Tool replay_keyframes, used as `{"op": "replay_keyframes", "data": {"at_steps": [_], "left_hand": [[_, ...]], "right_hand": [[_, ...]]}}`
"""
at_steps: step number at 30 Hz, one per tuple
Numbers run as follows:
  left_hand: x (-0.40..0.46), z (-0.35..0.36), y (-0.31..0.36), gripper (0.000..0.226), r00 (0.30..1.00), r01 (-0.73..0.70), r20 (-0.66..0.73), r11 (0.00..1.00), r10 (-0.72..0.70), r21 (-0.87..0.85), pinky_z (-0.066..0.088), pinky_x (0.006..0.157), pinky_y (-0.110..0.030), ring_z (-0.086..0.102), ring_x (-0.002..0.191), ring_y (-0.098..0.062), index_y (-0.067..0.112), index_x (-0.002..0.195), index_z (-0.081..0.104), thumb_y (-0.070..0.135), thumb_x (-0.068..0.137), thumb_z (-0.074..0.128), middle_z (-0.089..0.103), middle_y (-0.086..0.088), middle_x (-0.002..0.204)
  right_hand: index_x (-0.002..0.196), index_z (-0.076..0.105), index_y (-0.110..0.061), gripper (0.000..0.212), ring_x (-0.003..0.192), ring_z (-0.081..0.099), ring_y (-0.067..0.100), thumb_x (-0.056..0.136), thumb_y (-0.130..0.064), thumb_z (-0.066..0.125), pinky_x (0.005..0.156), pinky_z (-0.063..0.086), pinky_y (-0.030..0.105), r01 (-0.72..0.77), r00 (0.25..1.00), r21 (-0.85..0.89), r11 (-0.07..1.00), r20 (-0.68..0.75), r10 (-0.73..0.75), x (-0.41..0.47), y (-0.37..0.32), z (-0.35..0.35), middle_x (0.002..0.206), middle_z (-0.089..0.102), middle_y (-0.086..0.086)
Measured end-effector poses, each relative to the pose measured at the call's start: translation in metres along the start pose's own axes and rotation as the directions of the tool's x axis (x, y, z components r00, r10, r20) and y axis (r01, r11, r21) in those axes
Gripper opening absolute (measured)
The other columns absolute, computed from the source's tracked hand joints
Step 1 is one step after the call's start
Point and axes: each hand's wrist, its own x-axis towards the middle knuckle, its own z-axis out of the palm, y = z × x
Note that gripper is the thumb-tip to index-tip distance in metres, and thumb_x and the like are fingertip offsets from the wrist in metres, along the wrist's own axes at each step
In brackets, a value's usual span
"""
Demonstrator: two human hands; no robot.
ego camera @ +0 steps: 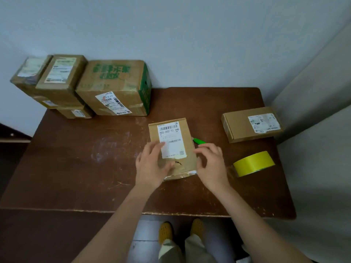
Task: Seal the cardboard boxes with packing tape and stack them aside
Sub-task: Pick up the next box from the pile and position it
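A small flat cardboard box [171, 130] with a white shipping label lies in the middle of the brown table [76, 158]. My left hand [152, 166] rests on the box's near left part with fingers spread and nearly straight. My right hand [210, 164] touches the box's right edge with loosely bent fingers. A roll of yellow packing tape [253, 163] lies on the table to the right. Partly hidden behind the box is a green cutter [199, 141]. Another flat labelled box [251, 124] sits at the far right.
Several taped boxes stand stacked at the table's far left against the wall, the largest with green print [114, 88], smaller ones [60, 73] beside it. A grey wall closes off the right side. My feet in yellow shoes [165, 231] show below the table's front edge.
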Motion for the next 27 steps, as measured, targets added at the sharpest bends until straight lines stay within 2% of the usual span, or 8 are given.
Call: {"op": "replay_keyframes", "data": {"at_steps": [3, 5, 8, 12, 18, 21, 24, 27], "left_hand": [[0.004, -0.001, -0.006, 0.068, 0.966, -0.071, 0.235, 0.983, 0.110, -0.169, 0.011, 0.123, -0.045, 0.002, 0.148, -0.012, 0.024, 0.135, 0.053, 0.021, 0.074, 0.085, 0.025, 0.001, 0.159], [0.006, -0.001, -0.006, 0.060, 0.952, -0.075, 0.279, 0.981, 0.123, -0.177, 0.008, 0.123, -0.043, -0.007, 0.149, -0.015, 0.025, 0.124, 0.056, 0.015, 0.073, 0.085, 0.020, -0.001, 0.162], [0.006, -0.005, -0.003, 0.045, 0.957, -0.069, 0.274, 0.992, 0.097, -0.109, 0.014, 0.120, -0.045, -0.004, 0.151, -0.019, 0.024, 0.107, 0.057, 0.016, 0.073, 0.085, 0.020, 0.003, 0.162], [0.004, -0.010, 0.001, 0.031, 0.965, -0.051, 0.256, 0.998, 0.057, -0.029, 0.022, 0.117, -0.044, 0.002, 0.152, -0.016, 0.016, 0.093, 0.061, 0.018, 0.073, 0.085, 0.024, 0.008, 0.161], [0.004, -0.013, 0.004, 0.019, 0.967, -0.046, 0.250, 0.999, 0.048, -0.013, 0.019, 0.117, -0.037, 0.002, 0.151, -0.015, 0.019, 0.076, 0.063, 0.013, 0.076, 0.082, 0.024, 0.009, 0.160], [0.005, -0.014, 0.002, 0.018, 0.967, -0.064, 0.245, 0.998, 0.067, -0.020, 0.020, 0.116, -0.033, 0.004, 0.151, -0.015, 0.019, 0.074, 0.065, 0.012, 0.077, 0.081, 0.026, 0.009, 0.158], [0.007, -0.015, 0.003, 0.022, 0.964, -0.089, 0.252, 0.996, 0.087, -0.001, 0.026, 0.116, -0.037, 0.006, 0.151, -0.018, 0.023, 0.073, 0.059, 0.017, 0.081, 0.078, 0.027, 0.008, 0.158], [0.009, -0.017, 0.004, 0.019, 0.963, -0.117, 0.248, 0.992, 0.103, 0.039, 0.030, 0.115, -0.037, 0.009, 0.151, -0.019, 0.024, 0.076, 0.059, 0.019, 0.084, 0.075, 0.029, 0.008, 0.157]], "right_hand": [[0.112, 0.073, -0.015, 0.030, 0.112, 0.040, 0.004, 0.088, 0.000, 0.065, 0.087, 0.030, -0.001, 0.076, 0.975, 0.070, 0.995, 0.205, -0.089, -0.009, -0.012, 0.009, 0.117, 0.056, -0.005], [0.115, 0.073, -0.017, 0.031, 0.114, 0.038, 0.004, 0.088, -0.003, 0.067, 0.086, 0.030, 0.001, 0.074, 0.971, 0.051, 0.996, 0.226, -0.083, -0.008, -0.014, 0.016, 0.118, 0.053, -0.008], [0.118, 0.073, -0.019, 0.030, 0.111, 0.029, 0.000, 0.089, -0.010, 0.071, 0.088, 0.032, 0.010, 0.052, 0.969, 0.018, 0.998, 0.239, -0.055, -0.005, -0.015, 0.018, 0.114, 0.047, -0.013], [0.115, 0.073, -0.021, 0.026, 0.115, 0.032, 0.006, 0.089, -0.016, 0.073, 0.091, 0.042, 0.022, 0.030, 0.957, -0.044, 0.999, 0.289, -0.016, -0.004, -0.014, 0.018, 0.122, 0.049, -0.010], [0.094, 0.074, -0.022, 0.013, 0.112, 0.028, 0.002, 0.086, -0.012, 0.077, 0.092, 0.035, 0.021, -0.035, 0.965, -0.022, 0.999, 0.258, 0.040, -0.008, -0.020, 0.021, 0.119, 0.048, -0.013], [0.095, 0.073, -0.023, 0.013, 0.114, 0.027, 0.000, 0.087, -0.014, 0.076, 0.094, 0.035, 0.020, -0.051, 0.966, -0.036, 0.998, 0.252, 0.058, -0.010, -0.023, 0.022, 0.121, 0.048, -0.013], [0.104, 0.071, -0.021, 0.016, 0.113, 0.027, 0.000, 0.088, -0.020, 0.075, 0.095, 0.038, 0.019, -0.066, 0.965, -0.064, 0.996, 0.249, 0.080, -0.007, -0.024, 0.022, 0.123, 0.048, -0.011], [0.102, 0.074, -0.020, 0.013, 0.110, 0.028, 0.002, 0.089, -0.023, 0.075, 0.091, 0.036, 0.018, -0.106, 0.966, -0.067, 0.992, 0.230, 0.119, -0.004, -0.026, 0.023, 0.120, 0.047, -0.012]]}}
